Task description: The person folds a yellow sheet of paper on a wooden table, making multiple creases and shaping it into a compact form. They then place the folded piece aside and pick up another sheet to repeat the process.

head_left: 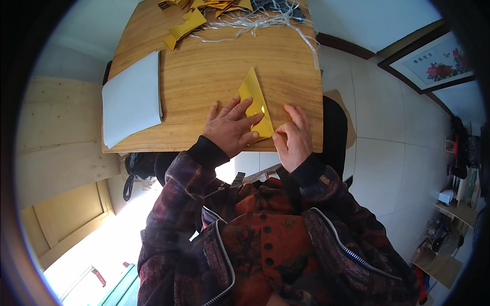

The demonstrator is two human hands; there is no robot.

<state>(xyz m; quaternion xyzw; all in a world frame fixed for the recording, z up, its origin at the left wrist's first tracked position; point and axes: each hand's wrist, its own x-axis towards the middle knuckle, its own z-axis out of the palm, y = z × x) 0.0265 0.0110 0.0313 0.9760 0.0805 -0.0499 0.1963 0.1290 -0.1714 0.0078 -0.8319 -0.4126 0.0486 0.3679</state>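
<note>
A sheet of shiny gold paper (253, 81), folded into a tall triangle, lies near the front edge of the wooden table with its tip pointing away from me. My left hand (232, 125) rests flat across its left and middle part, fingers spread, hiding much of the surface. At the paper's near right corner, the thumb and forefinger of my right hand (294, 140) are pinched together; its other fingers stick up loosely. The hand hides exactly how much of the corner lies between the fingertips.
White sheets in a stack (131, 99) lie at the table's left edge. Toward the back are several folded gold paper pieces (186, 28) and a tangle of clear plastic strips (255, 20). The wooden tabletop (199, 66) ends just in front of me. A dark seat (334, 127) stands at the right.
</note>
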